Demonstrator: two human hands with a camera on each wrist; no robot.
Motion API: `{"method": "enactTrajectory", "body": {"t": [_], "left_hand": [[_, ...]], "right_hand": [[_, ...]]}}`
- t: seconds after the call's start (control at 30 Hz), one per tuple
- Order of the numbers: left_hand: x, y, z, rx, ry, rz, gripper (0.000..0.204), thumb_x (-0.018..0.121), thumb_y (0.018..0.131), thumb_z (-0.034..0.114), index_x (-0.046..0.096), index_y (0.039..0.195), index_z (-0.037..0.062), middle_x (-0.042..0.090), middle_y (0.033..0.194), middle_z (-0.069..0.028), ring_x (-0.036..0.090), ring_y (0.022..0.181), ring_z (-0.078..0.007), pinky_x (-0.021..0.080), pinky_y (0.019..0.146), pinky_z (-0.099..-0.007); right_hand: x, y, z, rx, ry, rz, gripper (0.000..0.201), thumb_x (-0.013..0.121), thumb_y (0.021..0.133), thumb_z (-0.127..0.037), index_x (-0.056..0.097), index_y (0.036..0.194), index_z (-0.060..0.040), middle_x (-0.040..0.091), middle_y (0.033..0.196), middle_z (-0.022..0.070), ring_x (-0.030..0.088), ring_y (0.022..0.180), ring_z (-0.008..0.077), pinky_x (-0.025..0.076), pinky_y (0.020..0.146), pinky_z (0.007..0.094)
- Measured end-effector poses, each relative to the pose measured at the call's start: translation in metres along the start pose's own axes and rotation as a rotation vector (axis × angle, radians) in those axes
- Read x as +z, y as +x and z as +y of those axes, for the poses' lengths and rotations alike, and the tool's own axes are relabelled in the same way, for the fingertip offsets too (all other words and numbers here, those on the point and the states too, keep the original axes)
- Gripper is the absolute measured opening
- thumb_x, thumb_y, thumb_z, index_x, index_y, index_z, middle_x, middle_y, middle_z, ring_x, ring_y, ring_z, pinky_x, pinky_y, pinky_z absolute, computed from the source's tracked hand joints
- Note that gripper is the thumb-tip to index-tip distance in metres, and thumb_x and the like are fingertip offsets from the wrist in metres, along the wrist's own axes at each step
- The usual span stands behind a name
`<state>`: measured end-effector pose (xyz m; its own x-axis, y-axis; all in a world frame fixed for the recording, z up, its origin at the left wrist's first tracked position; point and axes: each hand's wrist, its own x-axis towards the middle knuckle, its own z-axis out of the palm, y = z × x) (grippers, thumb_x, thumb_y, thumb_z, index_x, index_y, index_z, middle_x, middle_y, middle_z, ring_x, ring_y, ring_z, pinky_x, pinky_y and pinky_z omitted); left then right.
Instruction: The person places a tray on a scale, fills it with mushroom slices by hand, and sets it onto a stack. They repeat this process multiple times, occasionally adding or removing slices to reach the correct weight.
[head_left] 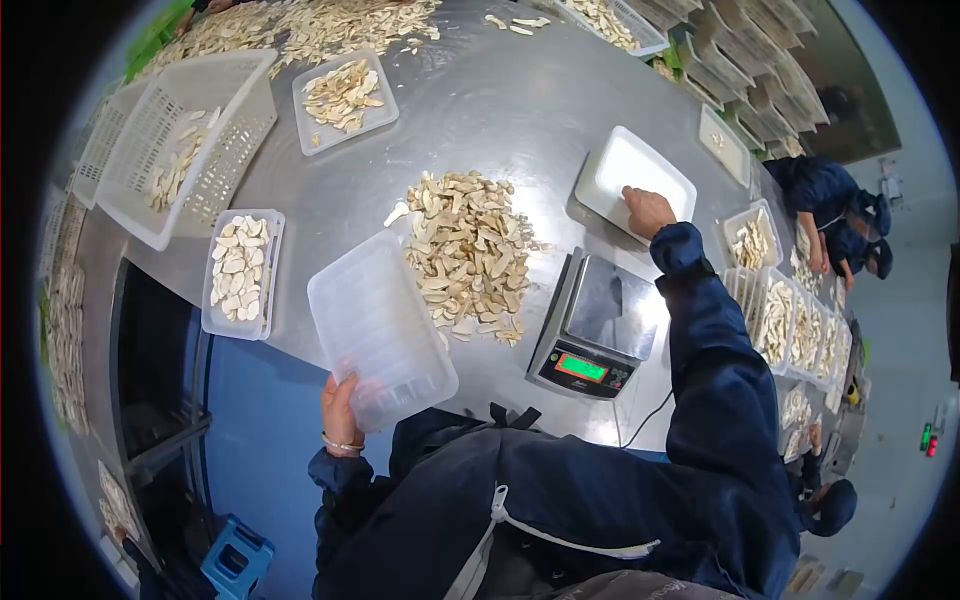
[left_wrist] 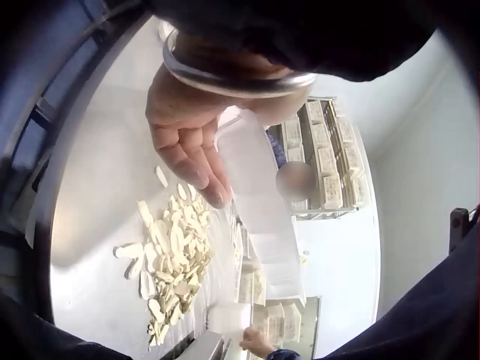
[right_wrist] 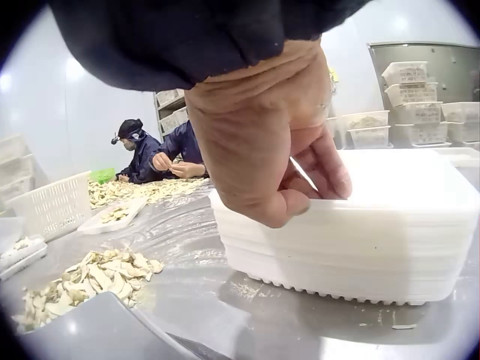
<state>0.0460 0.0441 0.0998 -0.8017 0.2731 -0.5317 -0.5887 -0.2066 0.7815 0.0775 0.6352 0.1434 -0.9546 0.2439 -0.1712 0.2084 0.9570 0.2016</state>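
Observation:
My left hand (head_left: 341, 410) grips a translucent plastic tray (head_left: 375, 325) by its near edge and holds it tilted beside the heap. In the left wrist view, that tray (left_wrist: 259, 202) hangs beyond the fingers (left_wrist: 196, 161). My right hand (head_left: 650, 212) is at the near rim of a stack of nested white trays (right_wrist: 352, 251). Seen from the right wrist, the thumb lies outside the top rim and the fingers reach over it, pinching the topmost tray. Between my hands lies a heap of pale dried slices (head_left: 470, 255).
A digital scale (head_left: 590, 325) with a lit green display stands right of the heap. To the left are a small tray of slices (head_left: 240, 268) and a large perforated basket (head_left: 225, 150). Filled trays (head_left: 775, 320) line the right side, near other workers (head_left: 825, 195).

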Motion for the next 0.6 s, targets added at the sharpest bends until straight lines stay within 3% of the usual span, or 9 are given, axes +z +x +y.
{"method": "enactTrajectory", "body": {"t": [0.23,0.33,0.53,0.6], "left_hand": [[-0.002,-0.004,0.002,0.008,-0.005,0.021,0.039,0.055,0.089,0.013,0.052,0.126,-0.0006,0.063,0.111,-0.0109,0.064,0.091,-0.021,0.053,0.08,-0.0322],[-0.005,-0.004,0.0,0.012,-0.01,0.017,0.039,0.054,0.089,0.012,0.053,0.125,-0.0011,0.063,0.111,-0.0108,0.064,0.093,-0.0213,0.053,0.081,-0.032],[0.007,0.0,0.006,0.02,0.075,-0.01,0.037,0.054,0.092,0.018,0.054,0.124,-0.0009,0.063,0.108,-0.0097,0.063,0.091,-0.0191,0.052,0.08,-0.0306],[0.022,0.003,0.019,-0.01,0.164,-0.055,0.034,0.052,0.095,0.02,0.056,0.121,-0.0008,0.063,0.106,-0.0107,0.063,0.089,-0.0177,0.051,0.079,-0.03]], "right_hand": [[0.002,0.007,0.005,-0.003,-0.007,-0.024,0.022,0.052,0.075,-0.003,0.057,0.096,-0.001,0.066,0.087,0.0208,0.065,0.084,0.0366,0.051,0.074,0.0446],[0.002,0.001,0.007,-0.002,0.02,0.071,0.021,0.052,0.074,-0.003,0.057,0.094,-0.002,0.065,0.086,0.0199,0.065,0.082,0.0372,0.051,0.073,0.0452],[-0.027,-0.018,0.008,0.219,0.01,0.459,0.014,0.054,0.077,-0.01,0.057,0.09,-0.0044,0.064,0.086,0.0178,0.063,0.081,0.0368,0.049,0.072,0.0476],[-0.027,-0.023,0.036,0.345,0.175,0.636,0.014,0.056,0.08,-0.016,0.058,0.09,-0.0056,0.063,0.086,0.0183,0.062,0.082,0.0366,0.047,0.071,0.0488]]}}
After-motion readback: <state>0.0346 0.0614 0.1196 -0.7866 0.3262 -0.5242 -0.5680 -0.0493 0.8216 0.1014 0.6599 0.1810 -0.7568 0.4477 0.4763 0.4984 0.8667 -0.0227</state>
